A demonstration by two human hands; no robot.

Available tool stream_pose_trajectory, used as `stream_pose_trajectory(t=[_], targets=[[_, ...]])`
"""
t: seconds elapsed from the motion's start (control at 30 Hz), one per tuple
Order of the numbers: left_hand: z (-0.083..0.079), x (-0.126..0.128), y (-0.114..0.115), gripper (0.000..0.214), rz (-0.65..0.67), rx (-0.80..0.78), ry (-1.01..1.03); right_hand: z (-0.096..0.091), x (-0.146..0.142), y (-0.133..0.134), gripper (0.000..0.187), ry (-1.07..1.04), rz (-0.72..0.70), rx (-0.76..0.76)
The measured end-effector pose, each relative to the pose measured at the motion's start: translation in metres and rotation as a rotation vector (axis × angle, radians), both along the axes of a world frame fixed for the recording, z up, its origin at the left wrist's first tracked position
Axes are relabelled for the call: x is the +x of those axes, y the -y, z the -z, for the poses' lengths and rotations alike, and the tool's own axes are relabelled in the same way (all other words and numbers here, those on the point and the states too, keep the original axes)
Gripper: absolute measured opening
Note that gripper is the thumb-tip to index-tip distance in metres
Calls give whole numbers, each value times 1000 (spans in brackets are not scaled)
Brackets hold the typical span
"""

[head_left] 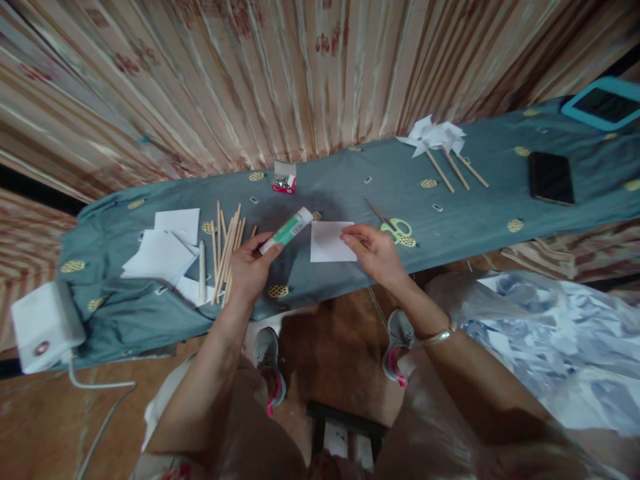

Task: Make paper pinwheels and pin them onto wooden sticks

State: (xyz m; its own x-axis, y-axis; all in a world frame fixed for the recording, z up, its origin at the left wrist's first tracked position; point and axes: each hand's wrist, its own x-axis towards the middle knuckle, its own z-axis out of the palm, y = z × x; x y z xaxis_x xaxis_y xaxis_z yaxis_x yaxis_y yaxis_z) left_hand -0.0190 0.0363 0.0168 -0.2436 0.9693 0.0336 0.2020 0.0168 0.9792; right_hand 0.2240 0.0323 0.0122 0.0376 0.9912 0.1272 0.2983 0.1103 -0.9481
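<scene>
My left hand (253, 265) is closed around a green and white glue stick (287, 229), which points up and to the right over the teal cloth-covered table (350, 193). A white paper square (327, 241) lies flat in front of me. My right hand (373, 248) pinches its right edge with the fingertips. Just left of my left hand is a bundle of wooden sticks (225, 248).
A pile of white paper squares (163, 252) lies left of the sticks. Yellow-handled scissors (395, 228) sit right of my right hand. Further off are a small red box of pins (284, 179), finished paper pinwheels (440, 143), a black phone (551, 177), a blue-framed tablet (603, 103) and a white device (45, 323).
</scene>
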Motion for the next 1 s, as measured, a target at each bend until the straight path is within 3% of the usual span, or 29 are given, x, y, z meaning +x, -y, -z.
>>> stream_pose_trajectory(t=[0.17,0.33,0.47,0.6,1.0], targets=[[8,-31,-8,34,-46,90,-447,-1,24,10,25,529,-74,195],[3,-21,2,33,79,392,-859,2,27,16,30,698,-179,282],[2,23,16,26,379,587,-890,2,28,17,33,712,-202,293],[8,58,18,21,531,577,-936,1,27,19,35,700,-197,277],[14,66,11,23,544,635,-964,-4,34,17,40,548,-235,151]])
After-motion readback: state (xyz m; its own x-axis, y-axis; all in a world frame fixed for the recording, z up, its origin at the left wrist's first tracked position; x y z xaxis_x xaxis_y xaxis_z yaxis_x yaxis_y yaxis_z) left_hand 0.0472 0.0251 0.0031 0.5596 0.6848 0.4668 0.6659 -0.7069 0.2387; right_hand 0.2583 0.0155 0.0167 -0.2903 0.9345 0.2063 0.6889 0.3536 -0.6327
